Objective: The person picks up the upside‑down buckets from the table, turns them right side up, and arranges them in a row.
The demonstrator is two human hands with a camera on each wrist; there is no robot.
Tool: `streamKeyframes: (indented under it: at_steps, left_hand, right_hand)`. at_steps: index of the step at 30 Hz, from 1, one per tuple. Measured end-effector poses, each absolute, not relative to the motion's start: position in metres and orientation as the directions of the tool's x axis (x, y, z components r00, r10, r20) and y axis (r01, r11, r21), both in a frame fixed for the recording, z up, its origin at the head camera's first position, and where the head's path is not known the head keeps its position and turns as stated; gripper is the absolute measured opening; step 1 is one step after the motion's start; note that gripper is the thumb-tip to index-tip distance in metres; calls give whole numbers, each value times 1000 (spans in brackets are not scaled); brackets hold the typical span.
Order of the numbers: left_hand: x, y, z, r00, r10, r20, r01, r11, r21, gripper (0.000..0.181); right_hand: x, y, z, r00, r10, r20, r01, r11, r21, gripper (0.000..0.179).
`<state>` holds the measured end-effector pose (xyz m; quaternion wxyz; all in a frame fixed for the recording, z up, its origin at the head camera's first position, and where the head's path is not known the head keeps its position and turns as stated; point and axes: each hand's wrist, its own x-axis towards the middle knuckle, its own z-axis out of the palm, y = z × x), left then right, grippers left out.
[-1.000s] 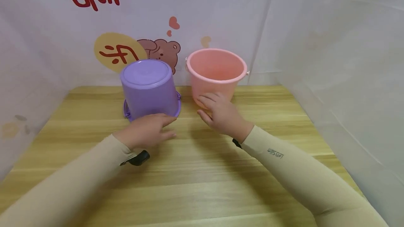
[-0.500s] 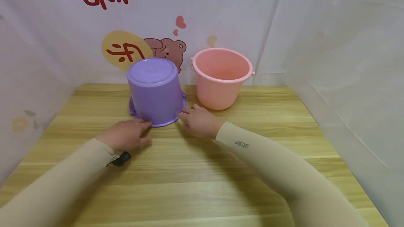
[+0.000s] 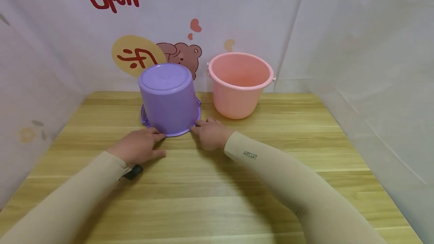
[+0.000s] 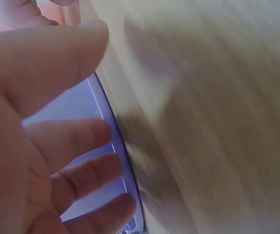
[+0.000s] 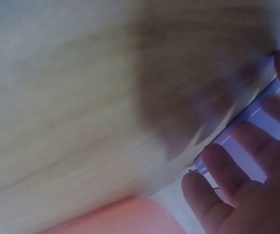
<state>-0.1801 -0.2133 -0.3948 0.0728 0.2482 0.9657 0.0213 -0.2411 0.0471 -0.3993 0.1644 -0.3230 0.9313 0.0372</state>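
Observation:
A purple bucket [image 3: 169,104] stands upside down on the wooden table, its base facing up and its rim on the tabletop. My left hand [image 3: 137,147] is at the front left of that rim; in the left wrist view its fingers [image 4: 88,180] lie along the purple rim, the thumb held apart. At the front right of the rim is my right hand [image 3: 213,134]. The right wrist view shows its fingers [image 5: 222,165] extended and spread along the rim. Neither hand is curled around the bucket.
A pink bucket [image 3: 237,101] stands upright to the right of the purple one, near the back wall. White printed sheeting [image 3: 244,14] encloses the wooden table [image 3: 190,199] at the back and both sides.
My right hand has moved left and down from in front of the pink bucket to the purple rim. My left hand has shifted left to the other side of that rim.

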Motion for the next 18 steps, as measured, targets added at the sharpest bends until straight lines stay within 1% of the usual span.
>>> streamKeyframes:
  at_steps: [7,11,18]
  left_hand:
    - [-184,-212,-395,-863,483,-150,480,875,58,67]
    - [-185,-213,-394,-865,468,-179,463,883,73,65]
    - [-192,-216,-396,-860,484,-162,472,875,112,59]
  right_hand:
    - [-241,45,-400,-730,-582,-358,-618,786,-17,74]
    - [-244,43,-405,-735,-559,-385,-605,796,0,77]
    - [-242,45,-399,-736,-547,-399,-596,803,1,77]
